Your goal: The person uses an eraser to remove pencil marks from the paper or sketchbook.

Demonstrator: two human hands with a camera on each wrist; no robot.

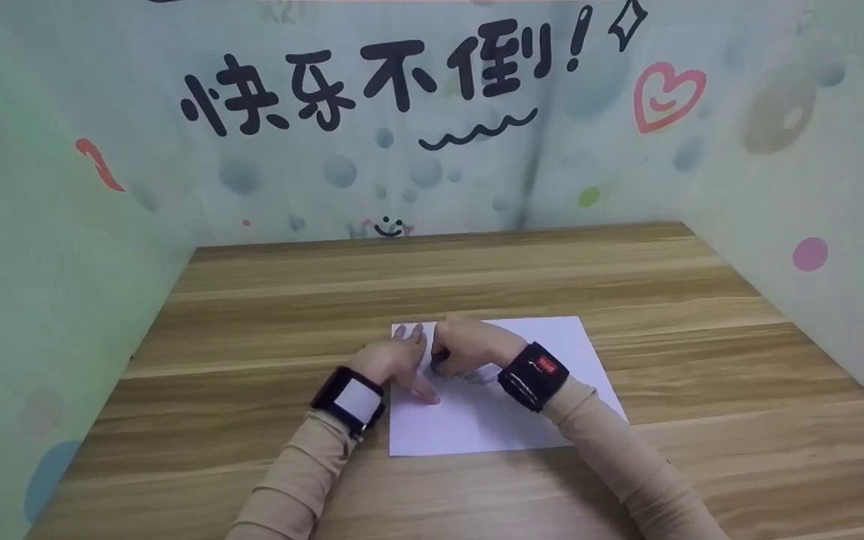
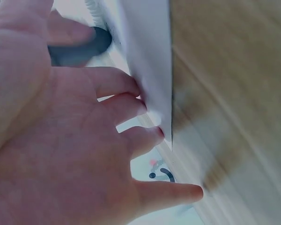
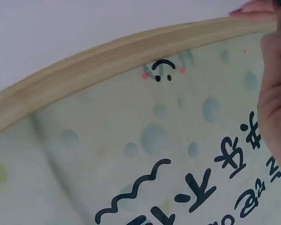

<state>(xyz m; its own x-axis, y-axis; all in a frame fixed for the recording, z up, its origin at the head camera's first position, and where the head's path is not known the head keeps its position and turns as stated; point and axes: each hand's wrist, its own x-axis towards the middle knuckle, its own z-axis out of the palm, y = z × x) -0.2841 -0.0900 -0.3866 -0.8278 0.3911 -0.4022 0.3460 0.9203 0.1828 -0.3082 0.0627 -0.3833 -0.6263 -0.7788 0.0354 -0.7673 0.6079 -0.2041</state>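
Note:
A sheet of white paper (image 1: 469, 431) lies on the wooden table, with grey scribbled strokes (image 1: 483, 373) near its middle. My left hand (image 1: 394, 364) rests on the paper's left part, fingers spread and thumb out to the side. Three fingertips (image 2: 152, 133) meet the sheet near its edge in the left wrist view. My right hand (image 1: 473, 345) is bent over the sheet beside the left fingers, gripping a dark, round-ended object (image 2: 79, 50); its exact kind I cannot tell. Only part of the right hand (image 3: 276, 93) enters the right wrist view, at the right edge.
Around the sheet spreads the wood-grain table (image 1: 252, 300). Pale printed walls (image 1: 289, 180) enclose it at the back and both sides, bearing dark lettering and coloured dots. Dark bands circle both wrists, the right one (image 1: 533, 376) lying over the paper.

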